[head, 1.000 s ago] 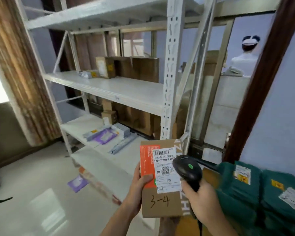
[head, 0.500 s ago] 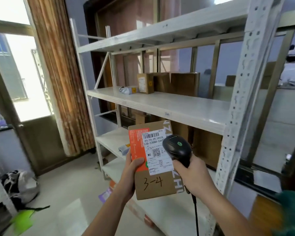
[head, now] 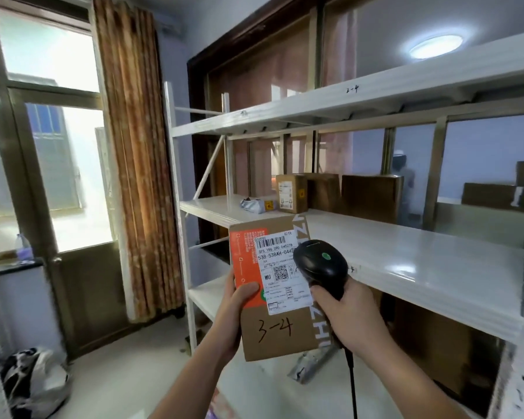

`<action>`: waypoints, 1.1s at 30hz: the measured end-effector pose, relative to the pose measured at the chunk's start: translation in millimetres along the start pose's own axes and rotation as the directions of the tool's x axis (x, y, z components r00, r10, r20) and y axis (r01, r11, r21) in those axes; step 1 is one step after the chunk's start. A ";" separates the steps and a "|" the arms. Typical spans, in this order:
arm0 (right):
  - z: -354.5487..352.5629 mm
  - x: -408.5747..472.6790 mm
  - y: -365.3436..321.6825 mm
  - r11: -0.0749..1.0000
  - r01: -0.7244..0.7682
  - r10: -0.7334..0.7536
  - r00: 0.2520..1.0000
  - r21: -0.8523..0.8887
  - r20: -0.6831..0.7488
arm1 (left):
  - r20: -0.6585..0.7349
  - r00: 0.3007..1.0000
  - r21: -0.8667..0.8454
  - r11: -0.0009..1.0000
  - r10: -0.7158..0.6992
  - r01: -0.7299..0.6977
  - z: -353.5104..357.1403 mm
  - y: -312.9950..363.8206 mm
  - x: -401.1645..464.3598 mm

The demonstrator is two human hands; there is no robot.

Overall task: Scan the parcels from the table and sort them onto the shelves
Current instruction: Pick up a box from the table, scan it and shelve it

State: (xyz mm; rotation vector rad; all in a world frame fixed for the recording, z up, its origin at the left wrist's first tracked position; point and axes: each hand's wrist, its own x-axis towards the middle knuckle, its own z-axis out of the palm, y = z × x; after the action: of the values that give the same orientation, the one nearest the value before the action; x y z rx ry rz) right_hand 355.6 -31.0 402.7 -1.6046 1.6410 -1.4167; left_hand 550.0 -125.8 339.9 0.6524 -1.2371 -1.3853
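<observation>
Shelving (head: 375,261) of white metal fills the right side, its tiers running back toward the window, with "2-4" handwritten on the edge of the upper tier. Curtain (head: 136,164) in brown hangs beside the window (head: 46,146) on the left. On the middle tier, well back, stand several brown boxes (head: 371,196); the leftmost, smaller box (head: 290,193) bears "4-4", and a silver pouch (head: 253,205) lies just beside it. In front of the shelving the parcel (head: 273,288), a brown carton with an orange panel, a white shipping label and "3-4" written low on its face, is held upright in the air. The left hand (head: 235,316) grips its left edge, thumb pressed on the orange panel. The right hand (head: 350,316) is wrapped round the handle of a black scanner (head: 321,266), whose head sits right against the label's right side, cable hanging below
</observation>
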 end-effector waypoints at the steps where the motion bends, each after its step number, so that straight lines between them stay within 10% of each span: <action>1: 3.2 11.1 -4.9 1.000 0.014 -0.014 1.000 -0.012 0.004 | -0.010 1.000 -0.010 1.000 0.004 -0.005 -4.3 2.0 10.8; 14: 83.7 143.1 -45.3 0.996 0.084 -0.087 0.992 -0.039 -0.089 | 0.041 0.997 -0.022 0.997 0.072 -0.072 -82.8 34.4 169.1; 33: 173.2 295.1 -59.7 0.982 -0.004 -0.092 0.866 -0.191 -0.492 | 0.469 0.882 0.075 0.994 0.038 -0.082 -131.2 60.7 403.6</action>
State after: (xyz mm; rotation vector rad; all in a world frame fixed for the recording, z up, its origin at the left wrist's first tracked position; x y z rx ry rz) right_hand 463.8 -350.1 487.1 -1.4507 2.0890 -1.8690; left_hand 595.5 -535.0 459.6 0.3414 -1.6973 -1.4895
